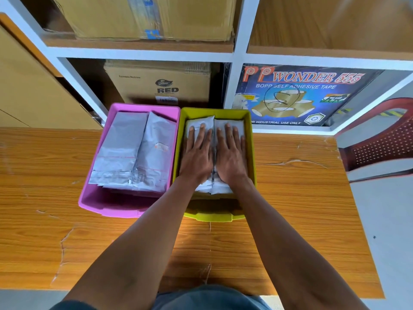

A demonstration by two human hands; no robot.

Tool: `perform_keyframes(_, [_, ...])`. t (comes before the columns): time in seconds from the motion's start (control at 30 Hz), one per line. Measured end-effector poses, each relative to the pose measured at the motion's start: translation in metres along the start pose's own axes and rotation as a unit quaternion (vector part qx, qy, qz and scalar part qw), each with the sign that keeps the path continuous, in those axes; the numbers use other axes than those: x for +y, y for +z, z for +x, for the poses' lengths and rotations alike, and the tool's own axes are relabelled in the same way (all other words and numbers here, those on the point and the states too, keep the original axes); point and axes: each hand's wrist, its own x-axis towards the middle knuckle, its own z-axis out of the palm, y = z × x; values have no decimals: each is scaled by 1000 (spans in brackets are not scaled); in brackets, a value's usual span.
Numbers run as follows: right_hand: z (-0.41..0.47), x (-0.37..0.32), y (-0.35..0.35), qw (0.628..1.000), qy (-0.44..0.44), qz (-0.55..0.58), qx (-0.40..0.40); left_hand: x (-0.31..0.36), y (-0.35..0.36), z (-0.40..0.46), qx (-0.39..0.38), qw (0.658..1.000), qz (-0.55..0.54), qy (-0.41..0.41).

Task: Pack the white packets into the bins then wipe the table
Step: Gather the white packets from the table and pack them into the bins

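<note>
While both hands, left [197,153] & right [231,153], pressed flat, fingers straight, on white packets [220,125] in the yellow bin [250,153], packets' long axis ran away from the body, directly under the palms.

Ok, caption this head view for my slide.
Both hands, left hand and right hand, press white packets flat inside the yellow bin.

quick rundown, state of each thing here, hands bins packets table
left hand: open, flat on packets
right hand: open, flat on packets
yellow-green plastic bin: holds white packets, pressed down
pink plastic bin: filled with silvery-white packets, untouched
wooden table: scuffed, no loose packets
</note>
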Motion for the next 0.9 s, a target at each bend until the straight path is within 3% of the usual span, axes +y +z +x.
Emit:
perform_keyframes(0.33, [0, 2, 13, 999, -1, -29, 17, 2, 3, 0, 14, 998, 37, 40])
perform_keyframes(0.6, [1, 5, 22, 999, 2, -39, 13, 2, 10, 0, -8, 1000, 29, -1])
perform_keyframes(0.77, [2, 6, 29, 999, 9, -36, 22, 4, 8, 1, -37, 989, 133, 56])
perform_keyframes(0.9, [4, 5, 29, 998, 19, -50, -17, 6, 3, 1, -83, 976, 191, 66])
